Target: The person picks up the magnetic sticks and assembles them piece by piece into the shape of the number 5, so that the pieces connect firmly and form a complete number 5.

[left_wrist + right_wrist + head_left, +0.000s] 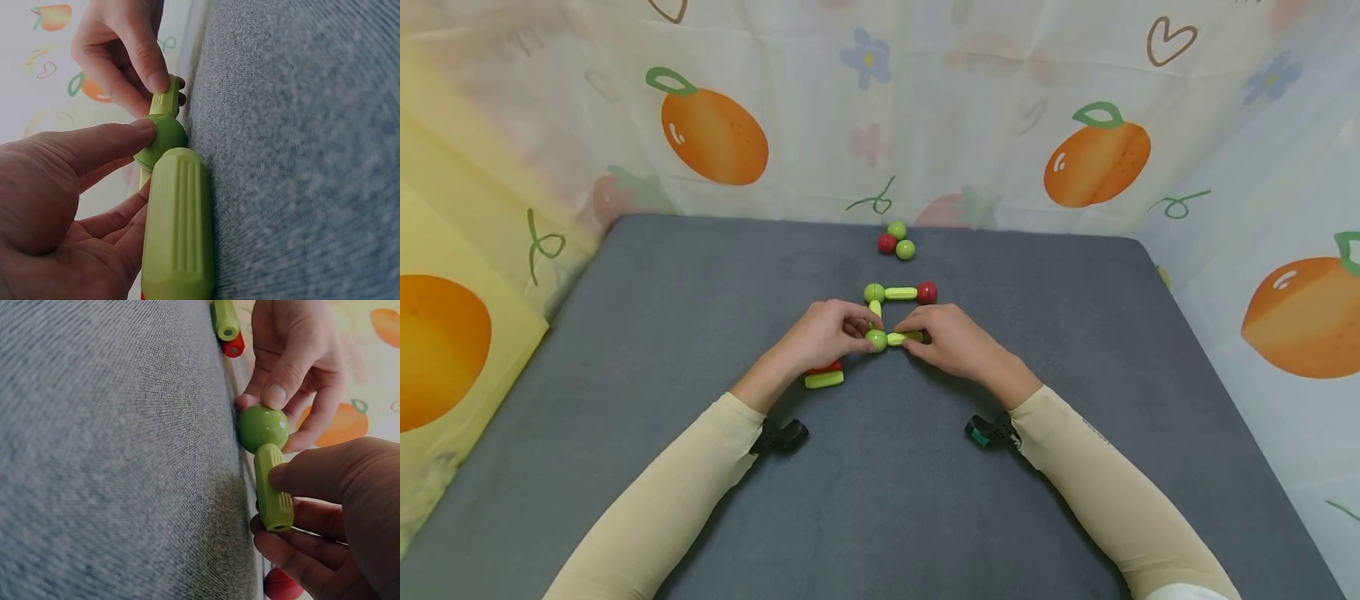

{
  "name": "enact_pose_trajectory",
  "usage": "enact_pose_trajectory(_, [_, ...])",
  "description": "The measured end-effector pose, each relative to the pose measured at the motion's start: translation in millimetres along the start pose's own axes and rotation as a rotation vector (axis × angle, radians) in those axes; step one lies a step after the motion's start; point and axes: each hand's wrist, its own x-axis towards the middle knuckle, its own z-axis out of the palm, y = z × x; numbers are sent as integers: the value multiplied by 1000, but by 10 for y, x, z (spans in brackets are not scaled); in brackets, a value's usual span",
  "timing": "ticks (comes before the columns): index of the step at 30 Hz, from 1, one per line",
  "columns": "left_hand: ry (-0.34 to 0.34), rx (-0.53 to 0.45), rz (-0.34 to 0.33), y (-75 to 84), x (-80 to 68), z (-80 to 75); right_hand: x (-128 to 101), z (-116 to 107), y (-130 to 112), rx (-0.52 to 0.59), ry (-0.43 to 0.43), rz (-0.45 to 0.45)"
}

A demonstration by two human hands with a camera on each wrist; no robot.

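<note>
Leftmost on the grey worktop (pixel 880 508), well in from its left edge, a yellow-green loose rod (pixel 824 380) lies against a red rod (pixel 825 367), partly hidden by the left wrist. Next comes the left hand (pixel 833 332), its thumb and fingers pinched round the near green ball (pixel 876 341), which is midway between the worktop's side edges and nearer the far edge than the two far corners are to each other. A ball this smooth and glossy looks light and hard, apt to roll or slip — best taken across its middle, thumb opposite fingers. From it the side rod (pixel 876 311) runs toward the far edge, up to the far green ball (pixel 874 292); beyond, close to that edge, sit a red ball and two green ones in a loose cluster (pixel 897 242). To the right, the held rod (pixel 896 339) meets the near green ball end to side, its shaft pinched by the right hand (pixel 953 337). It looks stiff and light, probably plastic; the grooves should give fingers some bite, and a mid-shaft hold leaves both ends free — the free end shows a grey disc, perhaps a magnet. The far rod (pixel 901 293) ends rightmost at a red ball (pixel 927 292); the joints may twist apart if tugged.
</note>
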Motion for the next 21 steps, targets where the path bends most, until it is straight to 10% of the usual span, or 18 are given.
enact_pose_trajectory(21, [-9,0,8,-12,4,-34,-36,-225,156,156,126,45])
